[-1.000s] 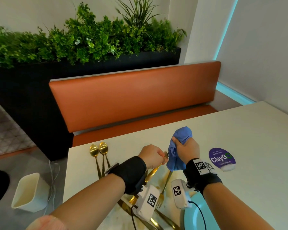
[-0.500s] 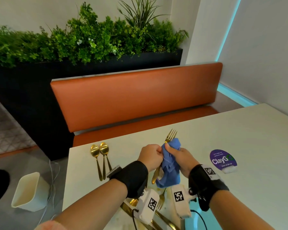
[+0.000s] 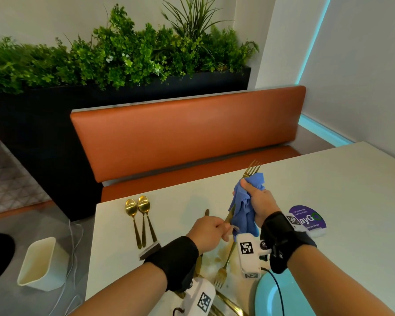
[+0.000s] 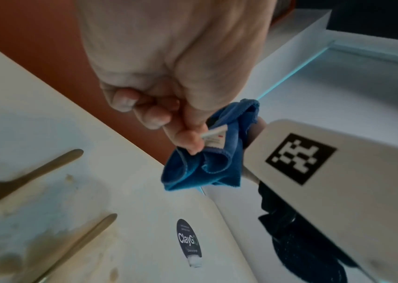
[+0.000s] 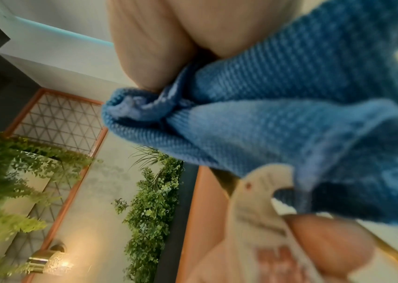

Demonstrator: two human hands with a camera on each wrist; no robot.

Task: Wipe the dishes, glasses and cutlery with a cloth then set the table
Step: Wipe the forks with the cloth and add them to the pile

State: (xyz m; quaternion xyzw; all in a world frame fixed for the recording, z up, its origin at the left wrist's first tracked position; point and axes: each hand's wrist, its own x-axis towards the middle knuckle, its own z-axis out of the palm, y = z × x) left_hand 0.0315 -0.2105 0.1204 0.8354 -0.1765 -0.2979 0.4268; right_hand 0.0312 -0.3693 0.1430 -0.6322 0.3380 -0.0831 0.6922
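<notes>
The blue knitted cloth (image 3: 245,208) has a coarse, ribbed weave, matt and soft-looking, with a stitched hem and a white sewn-in label. The gold metal fork (image 3: 251,169) rising from it is polished and shiny. Two gold metal spoons (image 3: 137,213) near the table's far left corner gleam the same way. The pale table (image 3: 328,183) is smooth and matt, with brownish smears at its near edge. The round purple sticker (image 3: 310,218) looks glossy.

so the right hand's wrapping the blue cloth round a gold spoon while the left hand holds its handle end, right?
Not a spoon: the head view shows tines sticking out above the blue cloth, so it is a gold fork. The right hand does wrap the cloth round it, and the left hand holds its handle end.
</notes>
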